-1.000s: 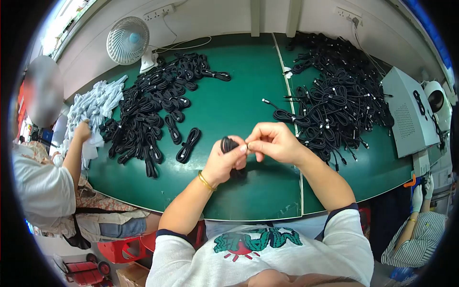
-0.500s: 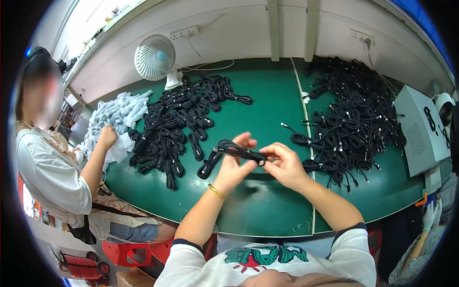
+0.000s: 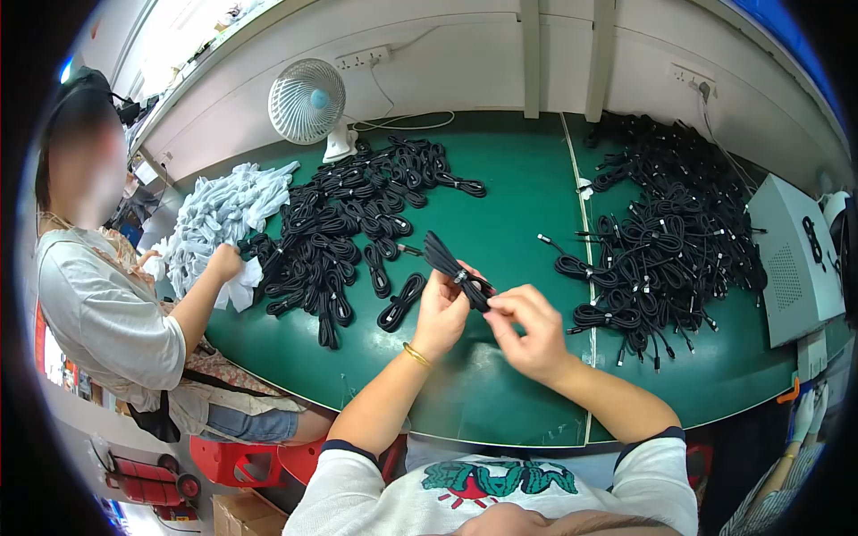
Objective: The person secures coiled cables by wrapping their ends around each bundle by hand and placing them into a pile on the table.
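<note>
A coiled black cable [image 3: 444,257] stands tilted in my left hand [image 3: 440,317], whose fingers are wrapped round its lower part. A pale tie or connector shows around the coil's middle. My right hand [image 3: 534,332] is at the lower end of the same coil, thumb and fingertips pinched near it; the exact bit they grip is too small to make out. Just left of my hands, a single coiled cable [image 3: 402,302] lies on the green table [image 3: 500,393]. Beyond it spreads a pile of bundled black cables [image 3: 326,232].
To the right lies a larger heap of black cables [image 3: 666,241], beside a grey metal box [image 3: 795,259]. A small fan [image 3: 307,101] stands at the back left. A person [image 3: 107,286] at the left handles a pile of white bags [image 3: 223,205]. Another person's gloved hand [image 3: 809,411] shows far right.
The coil has turned from lying nearly level to standing up in my left hand. My right hand has shifted slightly down at its lower end. The whole view has shifted a little.
</note>
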